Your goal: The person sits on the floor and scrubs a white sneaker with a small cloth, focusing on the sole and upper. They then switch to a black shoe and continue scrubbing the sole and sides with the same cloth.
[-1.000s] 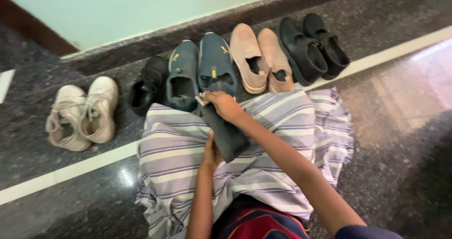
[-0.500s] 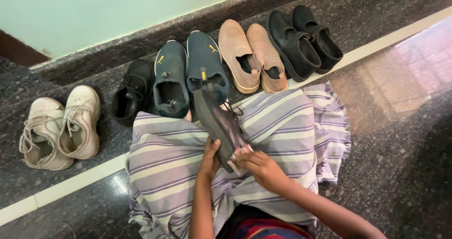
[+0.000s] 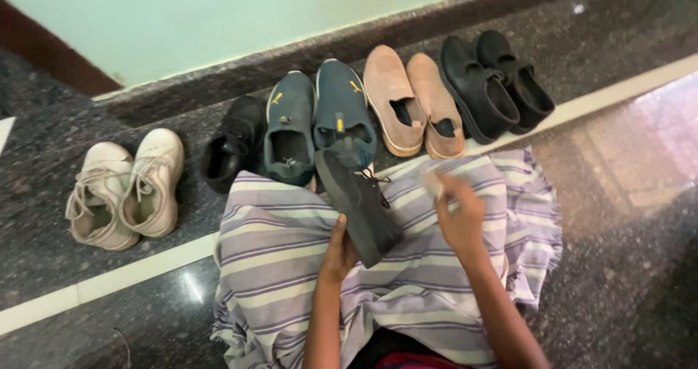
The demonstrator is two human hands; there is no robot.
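No pkgs, labels, signs or screens in view, just shoes on floor.

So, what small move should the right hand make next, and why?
Probably bring the right hand, lifted with a small pale cloth, back down onto the black shoe. The left hand holds that shoe sole up on the striped cloth, and the sole is uncovered.

A home entryway: shoe pairs lined along the wall's skirting on a polished stone floor.
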